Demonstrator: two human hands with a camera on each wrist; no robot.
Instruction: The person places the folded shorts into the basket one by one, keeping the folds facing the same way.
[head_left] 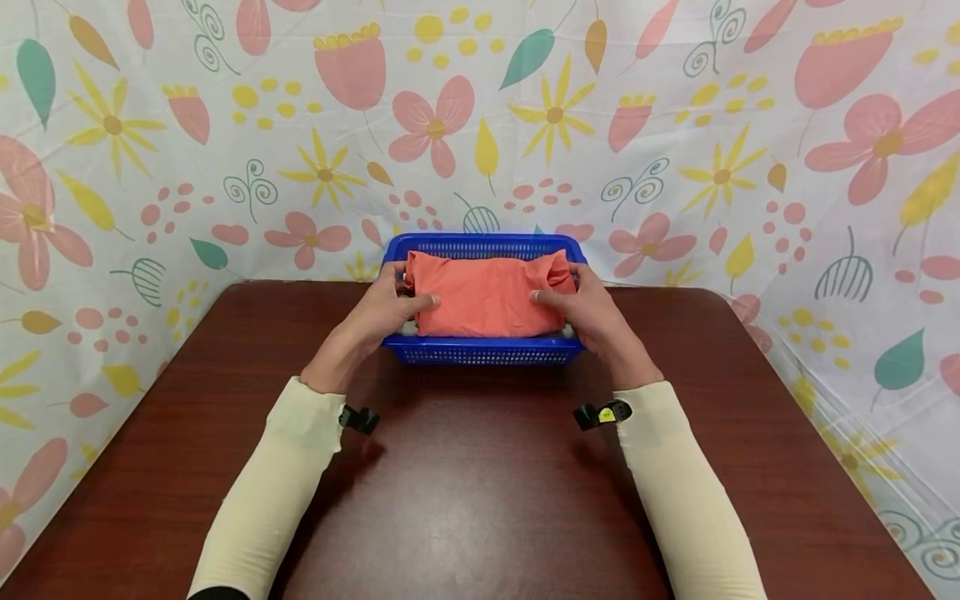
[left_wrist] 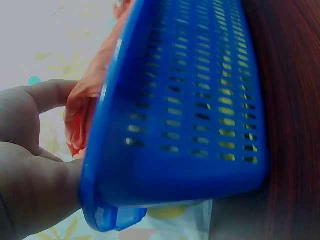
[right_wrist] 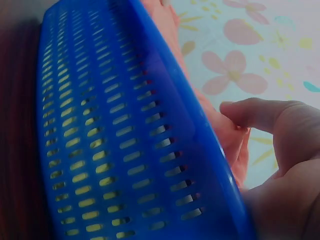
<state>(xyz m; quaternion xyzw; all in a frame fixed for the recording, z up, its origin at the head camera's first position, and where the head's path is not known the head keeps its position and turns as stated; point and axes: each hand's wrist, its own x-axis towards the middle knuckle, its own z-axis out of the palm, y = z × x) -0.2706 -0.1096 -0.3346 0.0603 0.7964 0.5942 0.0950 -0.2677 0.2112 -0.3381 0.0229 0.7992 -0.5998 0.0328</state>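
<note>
A folded orange cloth bundle lies across the top of a blue plastic basket, its ends gathered. My left hand grips the bundle's left end, thumb on the front face and fingers behind it. At the other end my right hand holds it the same way, thumb in front. In the left wrist view, the cloth bunches between thumb and fingers just over the basket rim. The right wrist view has the thumb pressing the cloth beside the rim. What lies under the bundle is mostly hidden.
The basket stands near the back edge of a dark brown wooden table. Behind and at both sides hangs a white curtain with flower and leaf prints. Yellowish and pale things show through the basket's slots in the wrist views.
</note>
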